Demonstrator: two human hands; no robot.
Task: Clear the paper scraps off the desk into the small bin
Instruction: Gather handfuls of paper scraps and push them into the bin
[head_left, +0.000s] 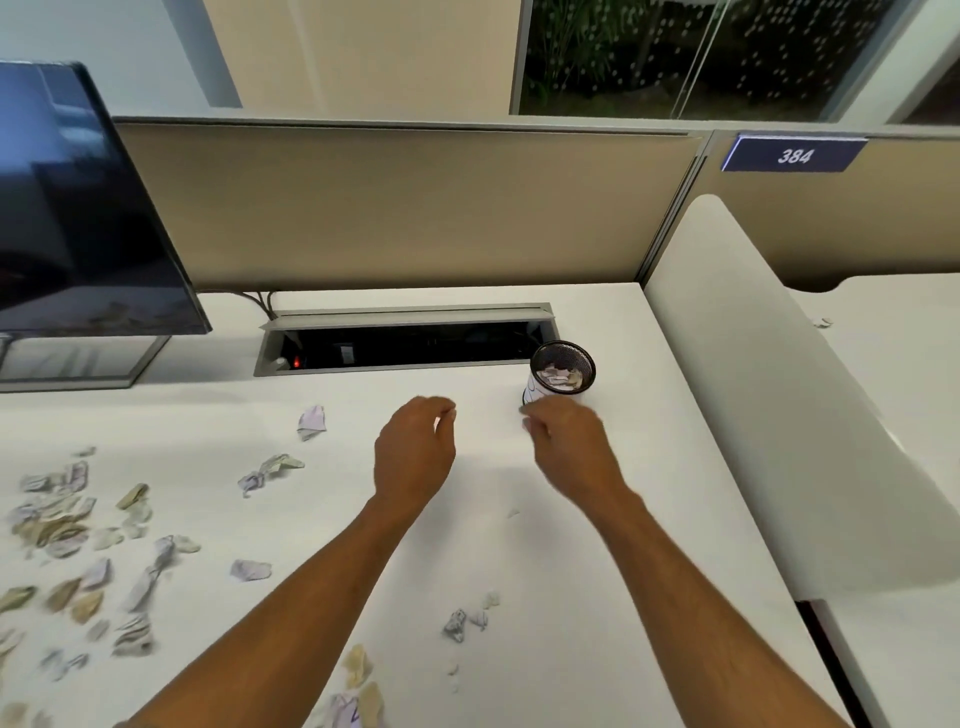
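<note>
The small bin (563, 371) is a black mesh cup with a white wrap. It stands at the back right of the white desk (519, 545) and holds several paper scraps. My right hand (566, 441) hovers just in front of the bin's base with its fingers curled. A pale blur at the fingertips may be a scrap. My left hand (415, 447) is a little to the left, loosely curled, with nothing visible in it. Several crumpled paper scraps (62, 525) litter the left of the desk. More scraps (270, 467) lie mid-desk, and small scraps (462, 621) lie between my forearms.
A monitor (78, 208) on a stand occupies the back left. An open cable tray (405, 343) is set into the desk behind my hands. Beige partition panels (405, 208) close off the back, and a white divider (779, 389) borders the right side.
</note>
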